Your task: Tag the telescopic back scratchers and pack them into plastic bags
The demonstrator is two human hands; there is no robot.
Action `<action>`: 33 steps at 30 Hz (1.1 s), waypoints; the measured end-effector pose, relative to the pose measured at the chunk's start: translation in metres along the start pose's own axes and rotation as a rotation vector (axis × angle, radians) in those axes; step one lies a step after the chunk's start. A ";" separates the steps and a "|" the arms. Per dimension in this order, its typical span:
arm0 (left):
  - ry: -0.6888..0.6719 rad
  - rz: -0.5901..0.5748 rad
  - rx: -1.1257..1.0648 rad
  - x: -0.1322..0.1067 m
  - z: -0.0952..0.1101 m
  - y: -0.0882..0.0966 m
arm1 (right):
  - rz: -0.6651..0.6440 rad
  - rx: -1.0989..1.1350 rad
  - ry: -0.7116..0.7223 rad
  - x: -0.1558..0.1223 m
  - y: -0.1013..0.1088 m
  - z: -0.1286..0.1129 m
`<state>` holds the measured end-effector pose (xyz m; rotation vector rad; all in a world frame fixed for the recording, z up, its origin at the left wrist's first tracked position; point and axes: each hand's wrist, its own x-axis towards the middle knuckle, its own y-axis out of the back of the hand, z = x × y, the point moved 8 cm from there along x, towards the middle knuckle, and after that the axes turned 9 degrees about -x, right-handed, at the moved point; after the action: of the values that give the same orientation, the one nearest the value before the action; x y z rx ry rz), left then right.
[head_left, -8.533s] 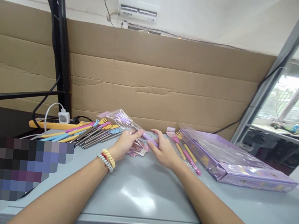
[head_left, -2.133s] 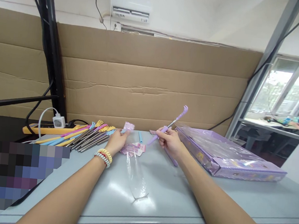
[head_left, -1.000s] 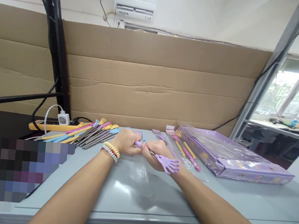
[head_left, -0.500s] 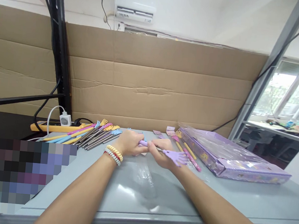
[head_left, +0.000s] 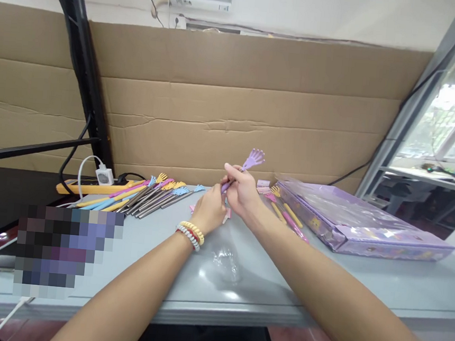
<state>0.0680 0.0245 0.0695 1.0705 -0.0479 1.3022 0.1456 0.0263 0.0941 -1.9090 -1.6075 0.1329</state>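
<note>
My right hand (head_left: 242,195) is closed on a purple hand-shaped back scratcher (head_left: 252,158), its small palm end tilted up and to the right above the grey table (head_left: 321,285). My left hand (head_left: 209,214) is curled just below and left of it, at the scratcher's handle end; whether it grips the handle is hidden. A clear plastic sleeve (head_left: 225,258) lies flat on the table in front of both hands. Pink paper labels (head_left: 228,214) peek out behind my left hand.
A row of coloured back scratchers (head_left: 149,195) with steel shafts lies at the left rear. Bagged scratchers (head_left: 285,212) lie beside a flat purple box (head_left: 350,223) on the right. A yellow power strip (head_left: 90,186) with charger sits far left. A cardboard wall (head_left: 232,112) backs the table.
The purple scratcher lay low and level between both hands half a second ago; now my right hand has lifted it so its palm end points up and right. The view has dipped slightly.
</note>
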 end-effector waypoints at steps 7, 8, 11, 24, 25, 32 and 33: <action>-0.013 -0.235 -0.190 -0.005 -0.004 -0.010 | 0.178 0.021 -0.027 0.006 0.020 0.008; -0.025 -0.278 -0.273 -0.006 -0.001 -0.013 | 0.194 0.007 -0.034 0.006 0.025 0.008; -0.057 -0.370 -0.460 -0.008 0.005 -0.020 | 0.200 -0.016 -0.062 0.005 0.031 0.008; -0.021 -0.254 -0.106 -0.006 0.012 -0.007 | 0.190 0.026 -0.033 -0.005 0.020 -0.001; -0.010 -0.255 -0.092 -0.007 0.013 -0.006 | 0.198 0.029 -0.040 -0.005 0.020 -0.002; 0.060 -0.301 -0.015 -0.009 0.018 -0.001 | 0.224 0.019 -0.054 -0.007 0.023 -0.005; 0.068 -0.301 -0.012 -0.009 0.017 0.000 | 0.223 0.022 -0.059 -0.007 0.023 -0.004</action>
<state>0.0744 0.0064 0.0737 0.9800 0.1508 1.0635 0.1654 0.0168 0.0835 -2.0807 -1.4197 0.3015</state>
